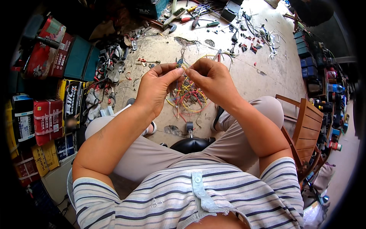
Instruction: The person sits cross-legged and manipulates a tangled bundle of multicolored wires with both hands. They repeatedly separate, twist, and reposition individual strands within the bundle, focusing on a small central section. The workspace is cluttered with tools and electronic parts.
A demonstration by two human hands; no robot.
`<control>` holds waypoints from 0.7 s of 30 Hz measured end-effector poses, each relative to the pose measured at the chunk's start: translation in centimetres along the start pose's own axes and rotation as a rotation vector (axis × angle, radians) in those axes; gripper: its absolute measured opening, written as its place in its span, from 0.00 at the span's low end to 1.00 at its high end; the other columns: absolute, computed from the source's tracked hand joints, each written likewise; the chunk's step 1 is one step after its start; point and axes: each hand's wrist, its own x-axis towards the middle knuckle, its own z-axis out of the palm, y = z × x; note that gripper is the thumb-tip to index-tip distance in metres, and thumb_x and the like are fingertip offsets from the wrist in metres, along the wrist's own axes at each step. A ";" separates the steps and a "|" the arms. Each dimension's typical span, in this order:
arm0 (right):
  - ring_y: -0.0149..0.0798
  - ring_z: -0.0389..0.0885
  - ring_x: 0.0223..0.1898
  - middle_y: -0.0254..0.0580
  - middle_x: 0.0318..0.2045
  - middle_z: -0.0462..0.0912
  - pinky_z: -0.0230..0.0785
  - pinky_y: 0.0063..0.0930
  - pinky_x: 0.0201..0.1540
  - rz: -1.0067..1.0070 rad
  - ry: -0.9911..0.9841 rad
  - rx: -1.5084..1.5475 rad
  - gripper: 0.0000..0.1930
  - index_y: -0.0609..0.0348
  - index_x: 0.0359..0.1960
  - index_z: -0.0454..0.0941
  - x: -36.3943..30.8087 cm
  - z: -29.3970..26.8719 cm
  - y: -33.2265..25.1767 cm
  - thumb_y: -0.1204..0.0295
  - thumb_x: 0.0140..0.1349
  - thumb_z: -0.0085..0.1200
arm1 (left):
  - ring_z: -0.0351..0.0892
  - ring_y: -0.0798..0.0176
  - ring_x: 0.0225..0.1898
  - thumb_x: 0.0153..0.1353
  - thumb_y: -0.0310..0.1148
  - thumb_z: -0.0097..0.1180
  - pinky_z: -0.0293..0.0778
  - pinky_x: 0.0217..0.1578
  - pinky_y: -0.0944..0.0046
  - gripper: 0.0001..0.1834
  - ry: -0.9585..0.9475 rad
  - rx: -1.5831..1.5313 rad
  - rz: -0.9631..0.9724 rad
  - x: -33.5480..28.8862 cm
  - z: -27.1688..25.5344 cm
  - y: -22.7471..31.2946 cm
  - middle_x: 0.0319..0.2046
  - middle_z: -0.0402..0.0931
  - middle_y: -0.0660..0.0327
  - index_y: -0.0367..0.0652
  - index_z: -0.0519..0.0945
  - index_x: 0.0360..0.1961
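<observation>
My left hand (155,84) and my right hand (215,79) meet in front of me, thumbs and forefingers pinched close together. Between them is a small bunch of thin wires (180,62), bluish and yellowish, with loose ends rising above the fingertips. The left fingers grip this bunch; the right fingertips pinch a wire at its side, partly hidden by the fingers. On the floor below lies a tangled heap of red, yellow and dark wires (192,95). Just beyond my right hand, a pointed tool, perhaps pliers (219,55), and a loop of yellow wire are partly covered.
Screwdrivers (196,21), a brush (174,16) and cable scraps (272,37) litter the far floor. Stacked boxes (48,118) and teal batteries (78,57) crowd the left. A wooden chair (307,124) and loaded shelves stand right. A black seat (192,145) is between my legs.
</observation>
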 end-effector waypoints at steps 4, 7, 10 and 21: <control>0.24 0.72 0.21 0.36 0.21 0.77 0.65 0.19 0.24 0.046 -0.055 0.118 0.10 0.67 0.30 0.76 0.2 0.2 0.6 0.70 0.59 0.55 | 0.79 0.67 0.33 0.57 0.24 0.58 0.78 0.38 0.70 0.08 0.009 -0.006 0.017 -0.1 0.1 0.0 0.33 0.78 0.60 0.39 0.76 0.38; 0.22 0.71 0.22 0.32 0.22 0.76 0.64 0.16 0.24 0.073 -0.094 0.171 0.09 0.66 0.30 0.76 0.4 0.2 1.1 0.71 0.61 0.55 | 0.79 0.67 0.33 0.56 0.23 0.58 0.78 0.38 0.70 0.08 0.003 -0.012 0.029 0.0 0.0 -0.1 0.33 0.78 0.60 0.40 0.76 0.38; 0.22 0.71 0.22 0.31 0.23 0.76 0.64 0.15 0.25 0.086 -0.110 0.192 0.08 0.65 0.31 0.76 0.4 0.2 1.0 0.71 0.60 0.56 | 0.79 0.67 0.33 0.56 0.23 0.58 0.78 0.38 0.69 0.08 -0.004 -0.016 0.036 0.0 0.0 -0.1 0.33 0.78 0.61 0.41 0.76 0.37; 0.21 0.70 0.24 0.30 0.23 0.76 0.63 0.15 0.26 0.108 -0.140 0.185 0.08 0.65 0.31 0.77 0.4 0.0 0.9 0.71 0.60 0.55 | 0.79 0.68 0.34 0.56 0.22 0.59 0.78 0.38 0.70 0.08 -0.008 0.027 0.048 0.0 0.0 -0.1 0.33 0.79 0.61 0.41 0.77 0.37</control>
